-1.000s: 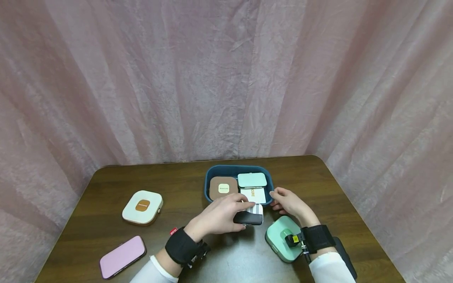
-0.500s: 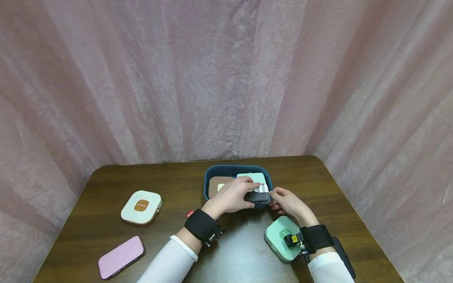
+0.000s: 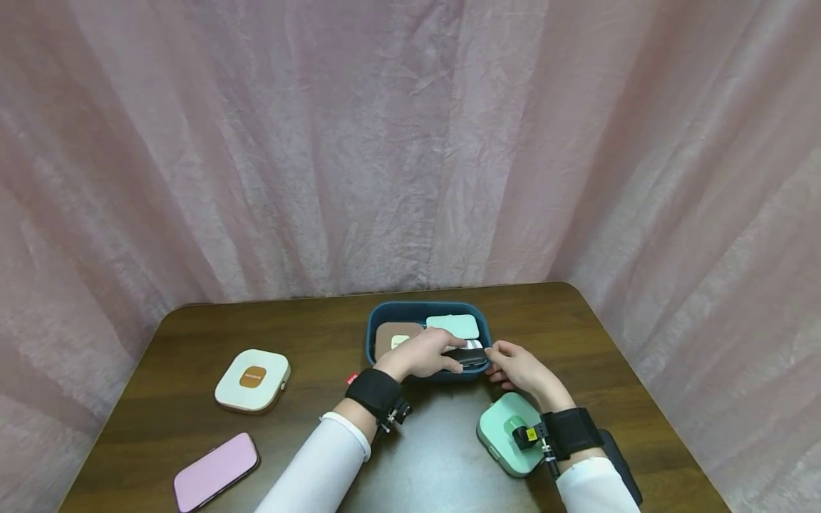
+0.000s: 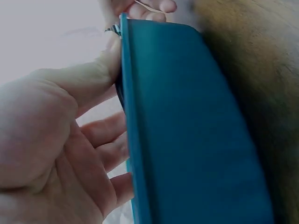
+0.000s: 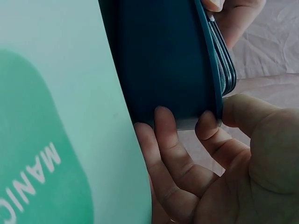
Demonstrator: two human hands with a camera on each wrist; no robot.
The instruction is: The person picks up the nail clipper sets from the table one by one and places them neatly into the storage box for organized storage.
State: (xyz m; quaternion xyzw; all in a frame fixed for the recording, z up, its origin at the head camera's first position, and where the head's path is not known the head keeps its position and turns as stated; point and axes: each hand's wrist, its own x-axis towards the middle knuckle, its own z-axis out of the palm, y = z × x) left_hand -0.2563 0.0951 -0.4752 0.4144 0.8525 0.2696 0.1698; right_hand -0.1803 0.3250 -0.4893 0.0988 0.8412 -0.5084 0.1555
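Black case [image 3: 470, 357], apparently pinched, fills parted left grip [image 3: 420, 353].

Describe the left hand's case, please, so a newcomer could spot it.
On the wooden table, find the blue bin. At its near right corner, the left hand holds the case, black and striped, unlike the brown case and mint case inside.

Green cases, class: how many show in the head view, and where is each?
2: the mint case inside the blue basket, toward its far right corner, and the green case on the table, near the right hand. Others may be hidden beneath the left hand.
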